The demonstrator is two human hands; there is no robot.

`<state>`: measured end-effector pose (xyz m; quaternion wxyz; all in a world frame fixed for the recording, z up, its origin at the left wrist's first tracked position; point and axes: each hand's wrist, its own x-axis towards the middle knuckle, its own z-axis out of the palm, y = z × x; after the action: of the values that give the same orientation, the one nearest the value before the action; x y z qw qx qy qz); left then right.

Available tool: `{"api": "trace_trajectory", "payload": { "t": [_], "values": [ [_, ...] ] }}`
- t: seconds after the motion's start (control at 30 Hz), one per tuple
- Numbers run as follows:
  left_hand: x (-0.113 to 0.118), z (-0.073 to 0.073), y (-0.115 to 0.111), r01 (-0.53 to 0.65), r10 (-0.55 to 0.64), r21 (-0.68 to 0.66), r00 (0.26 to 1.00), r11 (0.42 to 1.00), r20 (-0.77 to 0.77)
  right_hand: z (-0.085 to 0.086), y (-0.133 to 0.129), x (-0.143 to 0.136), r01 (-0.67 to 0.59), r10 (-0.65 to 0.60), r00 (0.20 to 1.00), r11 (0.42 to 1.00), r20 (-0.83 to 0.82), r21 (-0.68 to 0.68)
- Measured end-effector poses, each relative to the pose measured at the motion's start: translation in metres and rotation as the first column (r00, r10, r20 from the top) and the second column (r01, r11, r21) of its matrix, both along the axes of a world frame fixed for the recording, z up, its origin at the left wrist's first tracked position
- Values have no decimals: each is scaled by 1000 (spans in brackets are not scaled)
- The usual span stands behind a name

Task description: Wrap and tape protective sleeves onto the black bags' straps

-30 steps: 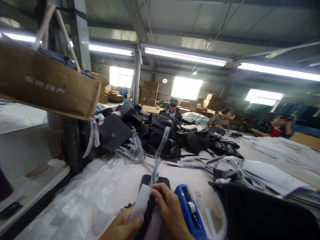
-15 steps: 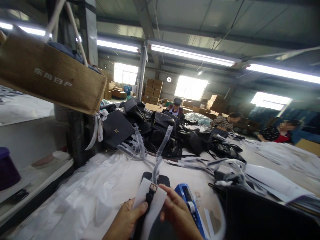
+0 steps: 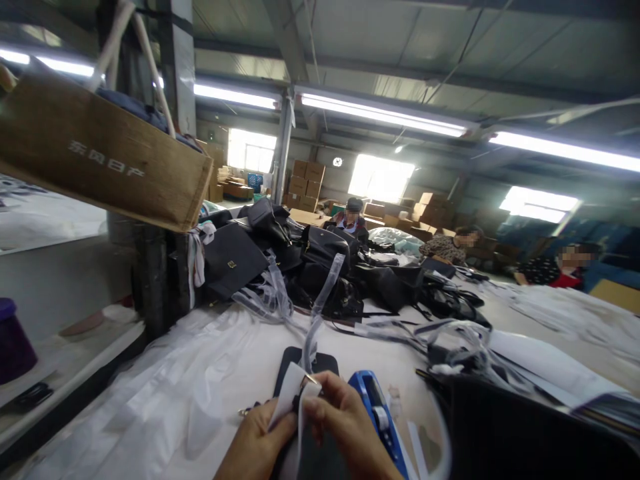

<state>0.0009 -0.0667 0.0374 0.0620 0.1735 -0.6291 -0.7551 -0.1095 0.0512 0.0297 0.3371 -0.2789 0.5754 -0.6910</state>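
Tote (image 3: 103, 153): left, blue cloth (image 3: 133, 107) inside.
Left hand (image 3: 260, 437): closed on white wrap (image 3: 285, 393).
Black strap (image 3: 298, 403): near middle, inside wrap, right flap folded over; half a second ago, spread open.
Right hand (image 3: 340, 417): pinching wrap by buckle (image 3: 309, 381).
Table (image 3: 357, 343): shows between hands and far black bags (image 3: 325, 260).
Blue dispenser (image 3: 373, 393): just right of right hand.

A brown bag (image 3: 105, 150) with pale handles hangs at a grey post (image 3: 180, 77) on the left, with a purple bucket (image 3: 14, 343) lower down near the edge of view. Farther off, stacked cartons (image 3: 307, 180) stand near a round wall clock (image 3: 337, 162) (its time too small to read), and long lamps (image 3: 380, 115) glow beneath the ceiling (image 3: 380, 43).
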Motion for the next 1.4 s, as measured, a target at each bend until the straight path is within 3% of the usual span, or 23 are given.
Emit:
{"api": "trace_trajectory", "payload": {
  "t": [0.13, 0.27, 0.47, 0.67, 0.87, 1.03, 1.23, 1.3, 1.4],
  "values": [
    [-2, -8, 1, 20, -16, -99, 999, 995, 46, 0, 1, 1, 97, -88, 991, 992, -105, 84],
    [-2, -10, 3, 19, -30, -225, 999, 974, -44, 1, 2, 1, 155, -138, 978, 983, -158, 97],
    [-5, -11, 11, -2, -28, -202, 989, 979, -146, 7, 2, 3, 214, -186, 958, 970, -217, 113],
    [-16, -7, 14, -114, 76, -302, 988, 947, -134, 9, 4, 4, 231, -208, 958, 968, -197, 102],
    [-20, 1, 18, -162, 143, -135, 980, 977, -142, 17, 9, -5, 270, -213, 908, 956, -361, 114],
    [-24, -4, 24, -174, 166, -35, 972, 984, -168, 24, 12, -7, 333, -233, 852, 932, -469, 142],
    [-28, -11, 29, -224, 225, 19, 966, 974, -128, 17, 16, -2, 416, -294, 798, 900, -525, 129],
    [-29, -10, 29, -232, 233, 29, 964, 972, -128, 14, 15, -2, 415, -309, 807, 903, -503, 111],
    [-29, -10, 25, -198, 202, 44, 971, 979, -127, 11, 15, -5, 319, -263, 902, 941, -343, 116]
  ]
}}
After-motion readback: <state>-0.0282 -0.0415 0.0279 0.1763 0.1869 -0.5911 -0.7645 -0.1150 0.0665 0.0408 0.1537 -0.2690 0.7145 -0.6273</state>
